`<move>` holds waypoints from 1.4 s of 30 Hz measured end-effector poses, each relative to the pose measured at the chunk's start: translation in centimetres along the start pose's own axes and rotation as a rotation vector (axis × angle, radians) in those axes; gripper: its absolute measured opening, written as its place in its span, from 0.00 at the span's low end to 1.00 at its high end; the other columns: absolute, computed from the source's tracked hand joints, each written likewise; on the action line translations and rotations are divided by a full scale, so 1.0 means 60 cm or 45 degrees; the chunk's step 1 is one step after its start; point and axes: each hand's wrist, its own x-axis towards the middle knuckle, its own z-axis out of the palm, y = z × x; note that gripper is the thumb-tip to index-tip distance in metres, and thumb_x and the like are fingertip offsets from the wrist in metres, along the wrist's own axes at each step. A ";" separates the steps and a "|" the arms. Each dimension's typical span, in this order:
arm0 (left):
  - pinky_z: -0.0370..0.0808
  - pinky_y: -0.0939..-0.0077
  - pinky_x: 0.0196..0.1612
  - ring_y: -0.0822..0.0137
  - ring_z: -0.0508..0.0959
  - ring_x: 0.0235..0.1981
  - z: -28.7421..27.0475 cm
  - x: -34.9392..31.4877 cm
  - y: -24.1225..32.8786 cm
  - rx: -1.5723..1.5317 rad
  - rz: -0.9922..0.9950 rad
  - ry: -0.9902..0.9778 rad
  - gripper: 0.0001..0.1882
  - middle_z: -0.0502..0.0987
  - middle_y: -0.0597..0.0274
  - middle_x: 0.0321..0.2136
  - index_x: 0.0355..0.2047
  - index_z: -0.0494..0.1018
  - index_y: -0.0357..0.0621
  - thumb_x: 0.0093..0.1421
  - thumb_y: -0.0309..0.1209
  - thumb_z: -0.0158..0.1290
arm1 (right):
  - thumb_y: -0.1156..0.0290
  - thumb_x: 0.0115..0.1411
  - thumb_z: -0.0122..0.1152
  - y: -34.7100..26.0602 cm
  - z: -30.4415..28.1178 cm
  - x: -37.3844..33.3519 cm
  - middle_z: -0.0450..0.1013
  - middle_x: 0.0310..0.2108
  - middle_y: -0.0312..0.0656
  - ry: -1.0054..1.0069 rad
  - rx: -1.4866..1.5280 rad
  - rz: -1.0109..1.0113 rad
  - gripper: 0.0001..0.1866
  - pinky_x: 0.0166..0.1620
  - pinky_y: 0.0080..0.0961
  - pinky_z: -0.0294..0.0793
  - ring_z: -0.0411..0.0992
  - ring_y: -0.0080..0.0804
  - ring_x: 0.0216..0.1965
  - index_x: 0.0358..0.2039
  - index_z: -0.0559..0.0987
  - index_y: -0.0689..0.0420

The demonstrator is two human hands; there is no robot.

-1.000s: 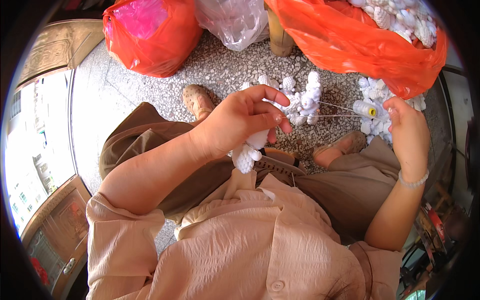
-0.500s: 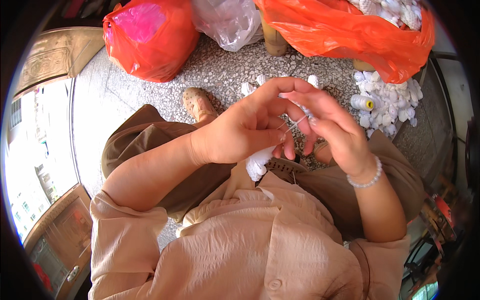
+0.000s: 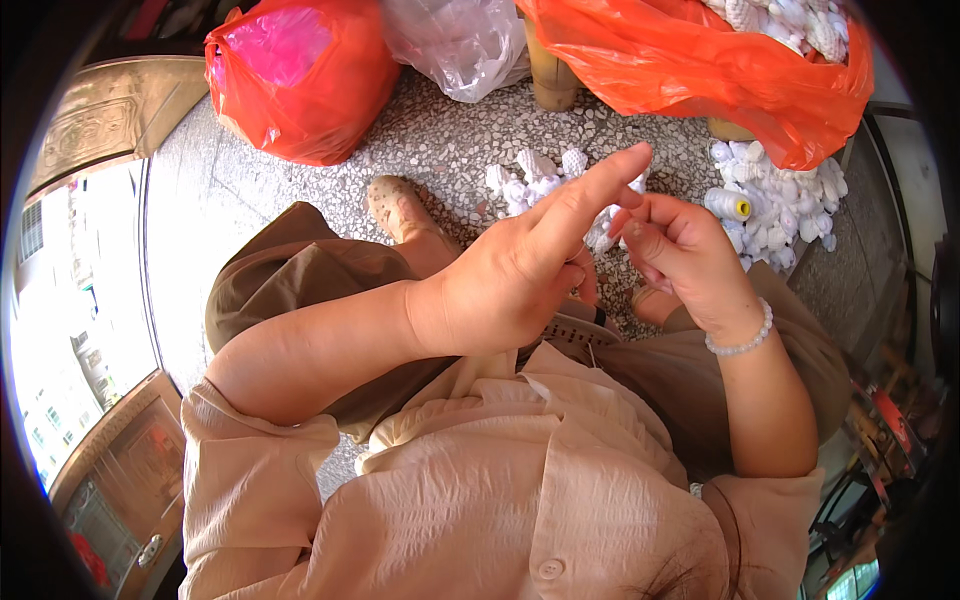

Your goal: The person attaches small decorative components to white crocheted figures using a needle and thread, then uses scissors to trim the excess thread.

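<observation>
My left hand [image 3: 515, 265] is held over my lap with the index finger stretched out and the lower fingers curled under. Whatever those curled fingers grip is hidden behind the hand. My right hand [image 3: 690, 255], a pale beaded bracelet [image 3: 742, 336] on its wrist, is closed in a pinch just right of the left fingertips. What it pinches is too small to make out. Beyond the hands, several small white crocheted pieces [image 3: 536, 168] lie on the floor, partly covered by my fingers.
A white thread cone [image 3: 727, 204] with a yellow core lies against a heap of white pieces [image 3: 790, 200] at the right. A red bag [image 3: 690, 75] holds more above it. Another red bag [image 3: 345, 95] and a clear bag [image 3: 455, 50] stand on the speckled floor [image 3: 440, 125].
The hands have drawn slightly apart and the left has turned, its index finger now pointing up and right. The white piece and pale thin stick or strand seen earlier are out of sight.
</observation>
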 end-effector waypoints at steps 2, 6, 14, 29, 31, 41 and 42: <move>0.75 0.78 0.32 0.68 0.76 0.30 -0.001 0.002 0.003 0.048 0.044 -0.006 0.48 0.55 0.42 0.57 0.64 0.31 0.44 0.46 0.05 0.39 | 0.67 0.60 0.55 -0.003 0.001 -0.003 0.62 0.17 0.25 -0.024 0.189 -0.041 0.10 0.21 0.11 0.56 0.57 0.10 0.19 0.34 0.75 0.61; 0.75 0.78 0.32 0.68 0.76 0.30 0.001 0.007 -0.005 0.006 0.103 -0.047 0.49 0.54 0.41 0.58 0.64 0.30 0.45 0.45 0.05 0.38 | 0.69 0.60 0.56 0.028 0.001 0.008 0.65 0.19 0.26 -0.096 0.119 -0.040 0.08 0.22 0.11 0.57 0.58 0.09 0.20 0.32 0.76 0.61; 0.73 0.72 0.38 0.66 0.74 0.36 -0.002 0.004 0.001 -0.547 -0.249 0.119 0.38 0.59 0.45 0.54 0.64 0.33 0.44 0.58 0.16 0.42 | 0.73 0.58 0.56 0.005 0.004 0.000 0.70 0.23 0.29 0.145 0.088 -0.161 0.06 0.31 0.12 0.63 0.63 0.12 0.26 0.30 0.76 0.64; 0.74 0.79 0.39 0.70 0.76 0.33 -0.014 0.012 -0.007 -0.779 -0.821 0.021 0.12 0.77 0.55 0.31 0.43 0.70 0.32 0.62 0.25 0.45 | 0.75 0.58 0.56 0.005 0.000 -0.006 0.70 0.21 0.30 0.282 0.061 -0.267 0.05 0.25 0.11 0.59 0.60 0.11 0.21 0.29 0.76 0.63; 0.74 0.79 0.38 0.70 0.76 0.32 -0.015 0.013 -0.009 -0.761 -0.882 0.038 0.11 0.78 0.55 0.30 0.42 0.71 0.32 0.62 0.25 0.45 | 0.74 0.58 0.56 0.007 0.000 -0.006 0.69 0.20 0.30 0.286 0.121 -0.231 0.05 0.22 0.10 0.56 0.58 0.10 0.19 0.29 0.77 0.62; 0.73 0.79 0.35 0.68 0.76 0.30 -0.022 0.015 -0.011 -0.928 -1.010 0.113 0.12 0.77 0.53 0.28 0.38 0.73 0.30 0.60 0.28 0.47 | 0.69 0.61 0.52 0.000 -0.002 -0.005 0.65 0.18 0.30 0.199 0.139 -0.144 0.10 0.19 0.09 0.52 0.55 0.10 0.16 0.34 0.77 0.62; 0.73 0.79 0.35 0.68 0.76 0.30 -0.022 0.015 -0.011 -0.946 -1.018 0.117 0.12 0.77 0.53 0.28 0.38 0.74 0.30 0.59 0.28 0.48 | 0.68 0.62 0.51 -0.005 -0.002 -0.005 0.64 0.17 0.29 0.197 0.152 -0.131 0.11 0.19 0.09 0.52 0.55 0.10 0.16 0.35 0.77 0.62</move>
